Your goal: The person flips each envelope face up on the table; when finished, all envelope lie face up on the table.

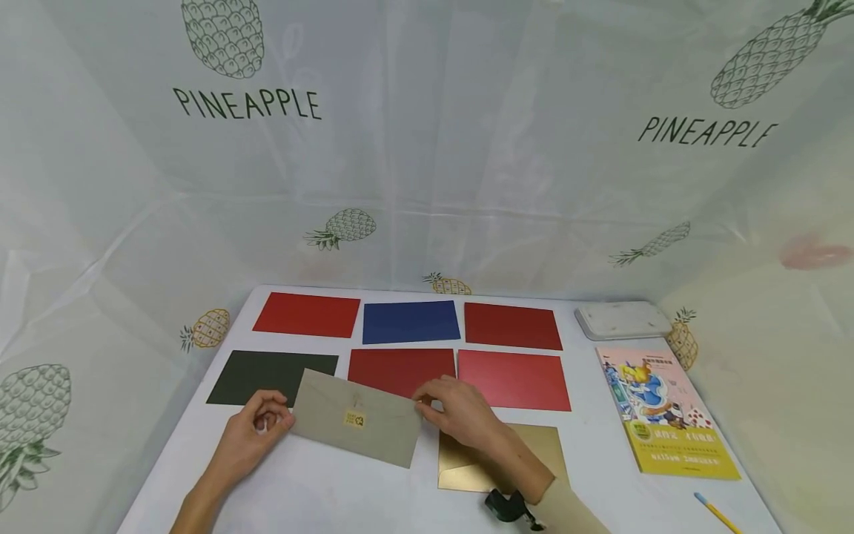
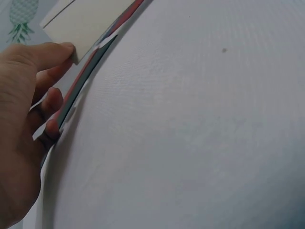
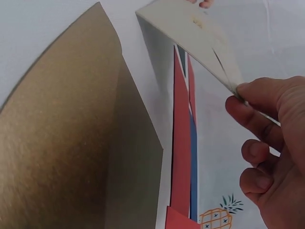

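Held up off the table and tilted is a pale grey-beige envelope (image 1: 327, 408) with a small yellow sticker (image 1: 355, 419). My left hand (image 1: 248, 437) pinches its left corner between thumb and forefinger, the other fingers loosely curled. At the upper right corner my right hand (image 1: 460, 411) pinches the same envelope with thumb and forefinger. In the right wrist view the envelope (image 3: 186, 33) stretches away from the right fingertips, above the table. Beneath the right forearm lies a gold envelope (image 1: 460, 471), partly covered by the arm.
Two rows of flat envelopes lie behind: red (image 1: 307, 315), blue (image 1: 411, 322), dark red (image 1: 512, 325), then dark green (image 1: 260, 374), another red (image 1: 400, 367) and pinkish red (image 1: 514, 380). On the right are a whitish case (image 1: 623, 320), a book (image 1: 667, 411) and a pencil (image 1: 719, 513).
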Demonstrator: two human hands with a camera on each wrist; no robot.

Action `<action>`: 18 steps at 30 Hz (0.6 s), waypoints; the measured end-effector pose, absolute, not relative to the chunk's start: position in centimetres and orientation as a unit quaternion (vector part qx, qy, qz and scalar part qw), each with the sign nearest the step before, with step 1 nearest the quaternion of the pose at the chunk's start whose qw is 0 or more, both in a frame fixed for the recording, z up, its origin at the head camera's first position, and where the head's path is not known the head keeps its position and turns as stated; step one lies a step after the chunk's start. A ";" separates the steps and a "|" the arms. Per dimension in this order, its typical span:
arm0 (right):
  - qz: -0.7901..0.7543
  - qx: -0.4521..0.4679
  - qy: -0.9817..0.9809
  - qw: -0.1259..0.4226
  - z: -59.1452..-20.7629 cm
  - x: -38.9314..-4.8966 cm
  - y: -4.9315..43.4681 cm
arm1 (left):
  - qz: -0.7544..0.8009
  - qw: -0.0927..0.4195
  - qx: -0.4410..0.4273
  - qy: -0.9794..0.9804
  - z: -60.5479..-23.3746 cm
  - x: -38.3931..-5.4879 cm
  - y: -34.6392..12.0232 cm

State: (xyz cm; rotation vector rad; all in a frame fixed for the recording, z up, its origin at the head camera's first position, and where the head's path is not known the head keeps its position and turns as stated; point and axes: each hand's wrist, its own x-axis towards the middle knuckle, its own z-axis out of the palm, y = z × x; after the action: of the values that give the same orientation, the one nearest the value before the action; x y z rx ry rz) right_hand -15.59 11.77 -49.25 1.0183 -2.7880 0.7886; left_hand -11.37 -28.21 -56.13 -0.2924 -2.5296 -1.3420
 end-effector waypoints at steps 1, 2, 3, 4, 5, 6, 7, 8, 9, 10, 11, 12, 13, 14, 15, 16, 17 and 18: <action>0.253 0.330 -0.909 0.032 -49.3 -15.6 11.7 | -0.459 0.129 -0.108 -0.872 -56.2 -11.3 -28.3; 0.249 0.329 -0.910 0.030 -49.4 -15.7 11.7 | -0.457 0.125 -0.111 -0.874 -56.2 -11.3 -28.4; 0.246 0.329 -0.912 0.027 -49.5 -15.7 11.7 | -0.455 0.118 -0.114 -0.875 -56.1 -11.3 -28.4; 0.242 0.329 -0.913 0.024 -49.6 -15.7 11.7 | -0.449 0.109 -0.115 -0.879 -56.1 -11.2 -28.5; 0.238 0.329 -0.914 0.021 -49.6 -15.7 11.6 | -0.444 0.098 -0.113 -0.884 -56.1 -11.2 -28.5; 0.235 0.329 -0.914 0.018 -49.7 -15.7 11.6 | -0.436 0.085 -0.112 -0.889 -56.0 -11.2 -28.6; 0.232 0.329 -0.915 0.015 -49.8 -15.7 11.7 | -0.427 0.073 -0.110 -0.895 -56.0 -11.1 -28.6; 0.229 0.330 -0.916 0.011 -49.8 -15.7 11.7 | -0.423 0.060 -0.106 -0.898 -55.9 -11.1 -28.6; 0.227 0.331 -0.916 0.007 -49.9 -15.7 11.7 | -0.418 0.050 -0.106 -0.901 -55.9 -11.0 -28.6; 0.225 0.331 -0.916 0.003 -49.9 -15.7 11.7 | -0.410 0.042 -0.107 -0.905 -55.8 -11.0 -28.6; 0.223 0.332 -0.916 -0.002 -49.9 -15.7 11.7 | -0.406 0.035 -0.110 -0.907 -55.8 -11.0 -28.5; 0.222 0.332 -0.917 -0.005 -49.9 -15.6 11.7 | -0.403 0.032 -0.113 -0.907 -55.7 -10.9 -28.5; 0.222 0.333 -0.916 -0.008 -50.0 -15.6 11.8 | -0.402 0.030 -0.118 -0.907 -55.6 -10.9 -28.5; 0.221 0.334 -0.916 -0.011 -50.0 -15.6 11.8 | -0.403 0.029 -0.123 -0.906 -55.6 -10.9 -28.5; 0.221 0.335 -0.916 -0.012 -50.0 -15.6 11.8 | -0.400 0.029 -0.130 -0.907 -55.5 -10.9 -28.5; 0.220 0.336 -0.916 -0.012 -50.0 -15.6 11.8 | -0.396 0.028 -0.136 -0.908 -55.4 -10.9 -28.5; 0.217 0.337 -0.916 -0.012 -50.1 -15.6 11.8 | -0.394 0.028 -0.142 -0.908 -55.3 -10.9 -28.4; 0.215 0.339 -0.916 -0.011 -50.2 -15.7 11.8 | -0.390 0.026 -0.146 -0.909 -55.3 -10.9 -28.4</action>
State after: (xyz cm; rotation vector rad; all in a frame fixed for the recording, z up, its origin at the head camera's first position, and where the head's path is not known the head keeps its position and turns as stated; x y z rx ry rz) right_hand -15.67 11.81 -50.16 1.0721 -2.8980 0.6791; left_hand -10.86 -28.44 -55.29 -0.4526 -2.8087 -1.2056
